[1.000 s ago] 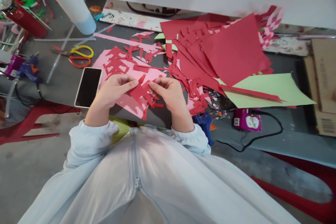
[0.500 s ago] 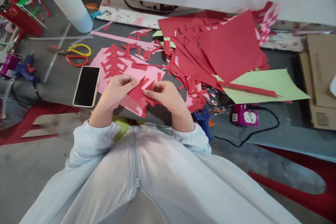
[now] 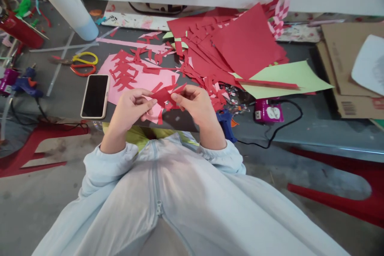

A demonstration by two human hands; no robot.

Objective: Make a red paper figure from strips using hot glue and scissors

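Note:
Between my two hands is a red paper piece [image 3: 163, 95] with cut, folded-looking flaps. My left hand [image 3: 134, 106] pinches its left side between thumb and fingers. On the right side, my right hand [image 3: 192, 102] has thumb and forefinger closed on a flap of the same piece. Beneath and behind the hands lies a pink paper sheet [image 3: 105, 88], bearing several small red cut-paper shapes [image 3: 124, 70]. Loose red and pink scraps [image 3: 214, 92] are heaped just beyond my right hand.
A phone [image 3: 95, 97] and scissors [image 3: 84, 64] lie left, with a white bottle [image 3: 70, 10] behind. Red sheets [image 3: 249, 44] and a pale green sheet [image 3: 288, 76] spread to the right. A blue glue gun [image 3: 227, 125], a purple box [image 3: 268, 111] and cardboard [image 3: 348, 68] are further right.
The view has shifted, bringing more of the cardboard and a white object into sight on the right. Both hands keep hold of the red paper piece, which is now lifted and tilted differently.

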